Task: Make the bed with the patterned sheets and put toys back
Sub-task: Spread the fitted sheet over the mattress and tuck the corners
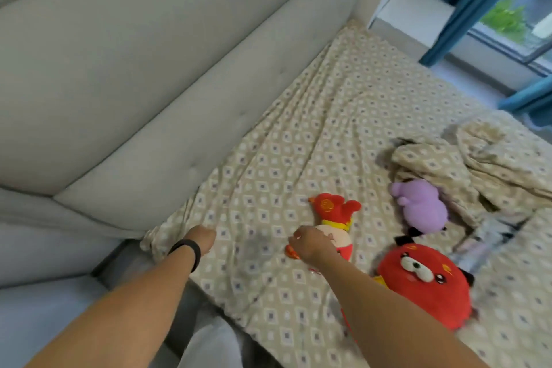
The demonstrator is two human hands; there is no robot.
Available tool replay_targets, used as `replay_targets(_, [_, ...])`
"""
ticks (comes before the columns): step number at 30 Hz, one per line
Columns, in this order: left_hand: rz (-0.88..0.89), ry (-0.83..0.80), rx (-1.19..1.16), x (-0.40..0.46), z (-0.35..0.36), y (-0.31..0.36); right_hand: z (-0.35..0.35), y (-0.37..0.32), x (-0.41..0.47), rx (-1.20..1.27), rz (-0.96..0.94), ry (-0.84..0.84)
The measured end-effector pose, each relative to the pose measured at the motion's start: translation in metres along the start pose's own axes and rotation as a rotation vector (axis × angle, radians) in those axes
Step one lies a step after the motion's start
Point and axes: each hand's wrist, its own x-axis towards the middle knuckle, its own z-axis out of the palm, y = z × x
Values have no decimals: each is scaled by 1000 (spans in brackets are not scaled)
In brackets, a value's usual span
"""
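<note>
The patterned sheet (298, 134) lies wrinkled on the bed, with its corner bunched near the grey padded headboard (149, 84). The left hand (201, 237) seems curled into the sheet there, but its fingers are hidden, so I cannot tell. The right hand (307, 243) has bent fingers on the red doll (334, 224). Pulling the corner could drag the doll, the purple plush (421, 206) and the red round plush (424, 284). More room is toward the window (513, 18).

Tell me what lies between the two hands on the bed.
In the head view, only wrinkled patterned sheet lies between the left hand and the right hand, with a dark smudge on it; no toy sits there.
</note>
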Motion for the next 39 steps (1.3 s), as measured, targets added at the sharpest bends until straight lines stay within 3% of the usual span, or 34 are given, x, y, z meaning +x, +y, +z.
replay_targets(5, [-121, 4, -230, 104, -20, -24, 47, -81, 112, -113, 30, -67])
replay_targets(13, [-264, 43, -561, 252, -7, -80, 131, -146, 247, -144, 49, -88])
replay_targets(16, [-220, 166, -387, 261, -8, -84, 171, -154, 260, -132, 36, -133])
replay_targets(21, [134, 254, 262, 263, -9, -85, 199, -148, 263, -259, 58, -62])
replay_targets(23, [187, 285, 369, 264, -16, -94, 198, -147, 263, -248, 24, -71])
replay_targets(30, [-48, 550, 107, 245, -32, -124, 238, -186, 250, -36, -186, -248])
replay_targets(36, [-108, 602, -241, 259, -20, -123, 223, -148, 265, 47, -281, -154])
replay_targets(39, [-212, 617, -133, 259, -12, -161, 221, -117, 252, 17, -191, -148])
